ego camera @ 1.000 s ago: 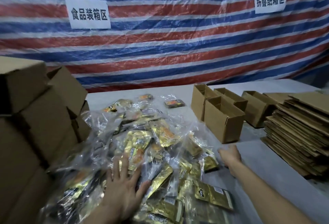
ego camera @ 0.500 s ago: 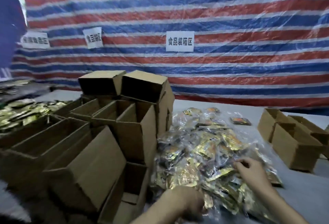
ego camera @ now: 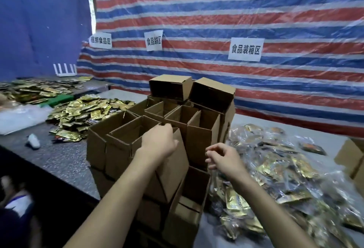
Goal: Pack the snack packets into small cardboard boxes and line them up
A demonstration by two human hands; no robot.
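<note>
Gripping the top edge of a small cardboard box (ego camera: 173,171) at the front of the stack (ego camera: 202,135), the left hand (ego camera: 159,141) is curled over the card, likely to pull it free for filling. The right hand (ego camera: 222,157) hovers alongside, loosely curled and apparently empty; the bagged snack packets (ego camera: 275,171) lie heaped on the bench (ego camera: 65,161) just right of the stack.

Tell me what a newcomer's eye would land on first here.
The red, white and blue striped tarp fills the back wall. At the centre stands a stack of open cardboard boxes, with the left hand gripping the rim of one and the right hand hovering beside it, fingers loosely curled. Bagged snack packets heap up on the right, and loose gold packets lie spread on the left.
</note>
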